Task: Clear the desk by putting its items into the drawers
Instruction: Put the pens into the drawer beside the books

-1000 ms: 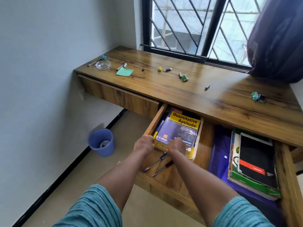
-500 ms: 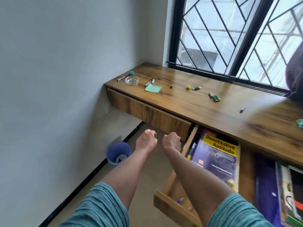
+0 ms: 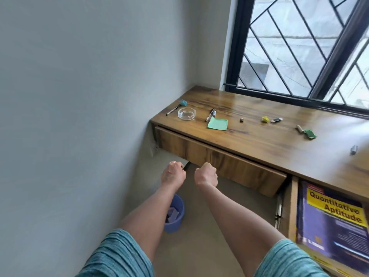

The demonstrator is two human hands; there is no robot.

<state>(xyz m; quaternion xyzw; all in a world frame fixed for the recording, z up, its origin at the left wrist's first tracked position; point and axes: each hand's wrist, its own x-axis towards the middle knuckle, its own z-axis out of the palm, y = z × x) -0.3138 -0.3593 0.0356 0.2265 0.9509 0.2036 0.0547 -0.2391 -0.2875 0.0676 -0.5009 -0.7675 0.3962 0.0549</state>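
Note:
The wooden desk [image 3: 279, 144] carries a glass ashtray [image 3: 186, 113], a pen [image 3: 173, 110], a teal paper ball [image 3: 183, 102], a marker [image 3: 210, 114], a green sticky note [image 3: 217, 123], a yellow paper ball [image 3: 265, 119] and a green paper scrap [image 3: 309, 133]. The left drawer [image 3: 219, 162] is closed. My left hand [image 3: 173, 172] and my right hand [image 3: 206, 174] are both fists just under its lower edge. My fingertips are hidden, so contact with the drawer is unclear. The middle drawer [image 3: 292, 206] is pulled out and holds a purple and yellow book [image 3: 329, 220].
A blue bin [image 3: 173, 214] with paper in it stands on the floor by the grey wall, under my left forearm. A barred window [image 3: 299, 56] runs behind the desk. Small items [image 3: 276, 120] and a grey cap [image 3: 353, 149] also lie on the desktop.
Both hands left the book in the open middle drawer and moved left as fists to the closed left drawer's lower edge. The view swung left with them.

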